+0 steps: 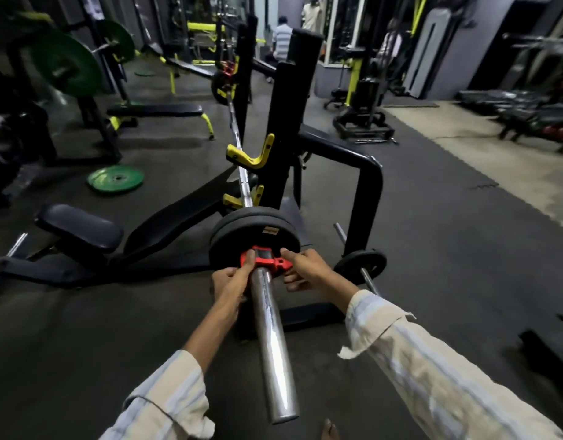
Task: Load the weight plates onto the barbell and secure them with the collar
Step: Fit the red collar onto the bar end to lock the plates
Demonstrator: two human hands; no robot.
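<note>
The chrome barbell sleeve [272, 338] points toward me from the rack. Two black weight plates [242, 230] sit on it, pushed up toward the bench. A red collar [267, 259] is on the sleeve right against the outer plate. My left hand [231, 282] grips the collar's left side, thumb on top. My right hand [305, 269] holds its right side, thumb pressing the lever. Another red collar [228, 68] and a black plate are at the bar's far end.
Yellow J-hooks [250, 154] on the black rack hold the bar over a black bench [166, 223]. A small black plate [359, 265] hangs on a storage peg at right. Green plates [115, 179] lie on the floor at left. People stand far back.
</note>
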